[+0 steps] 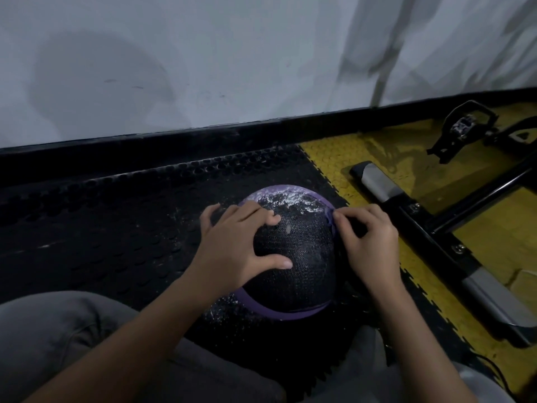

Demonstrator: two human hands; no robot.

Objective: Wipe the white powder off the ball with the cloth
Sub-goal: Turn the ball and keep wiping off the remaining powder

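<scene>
A pale wall (203, 68) fills the top of the frame. Below it lies a black studded mat (101, 228), with yellow tiles (334, 161) and a black machine frame (453, 251) at right. The purple and black ball (293, 257) sits on the mat at centre. White powder (290, 200) dusts its far top. The left hand (232, 245) rests on the ball's left side, fingers spread wide. The right hand (369, 245) is at the ball's right edge with its fingers curled close. Whether they pinch anything, I cannot tell.
</scene>
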